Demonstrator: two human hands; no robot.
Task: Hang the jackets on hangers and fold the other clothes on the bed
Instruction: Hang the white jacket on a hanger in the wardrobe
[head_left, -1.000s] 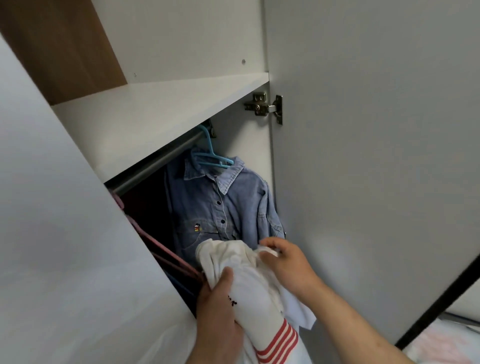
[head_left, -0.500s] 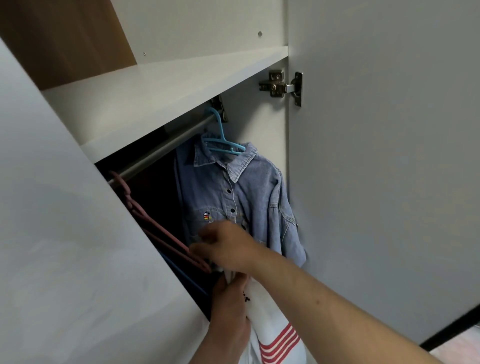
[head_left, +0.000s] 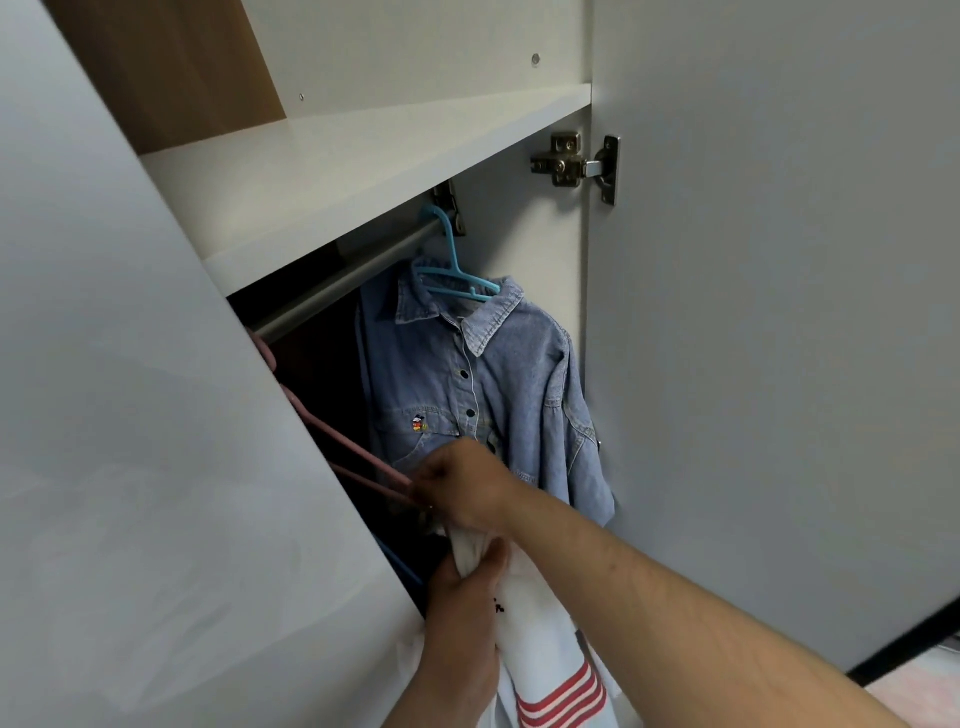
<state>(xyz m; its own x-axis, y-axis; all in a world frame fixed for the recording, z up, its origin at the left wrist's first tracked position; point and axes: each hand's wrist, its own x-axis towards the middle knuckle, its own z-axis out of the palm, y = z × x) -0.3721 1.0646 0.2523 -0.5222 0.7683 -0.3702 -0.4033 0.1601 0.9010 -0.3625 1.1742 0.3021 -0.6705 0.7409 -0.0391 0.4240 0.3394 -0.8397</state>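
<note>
I face an open wardrobe. A denim jacket (head_left: 498, 395) hangs on a blue hanger (head_left: 457, 270) from the metal rail (head_left: 343, 280). My left hand (head_left: 462, 613) grips a white jacket with red stripes (head_left: 550, 670) low in the opening. My right hand (head_left: 462, 488) reaches across in front of the denim jacket and pinches the end of a pink hanger (head_left: 337, 441), which slants down from the rail at the left.
The left wardrobe door (head_left: 156, 441) and the right door (head_left: 769, 312) stand open on either side, leaving a narrow gap. A white shelf (head_left: 363, 156) runs above the rail. A metal hinge (head_left: 576, 163) sits on the right door.
The view has moved closer to the wardrobe. My right hand left the white jacket, reached left and took hold of the pink hanger. My left hand keeps holding the white jacket.
</note>
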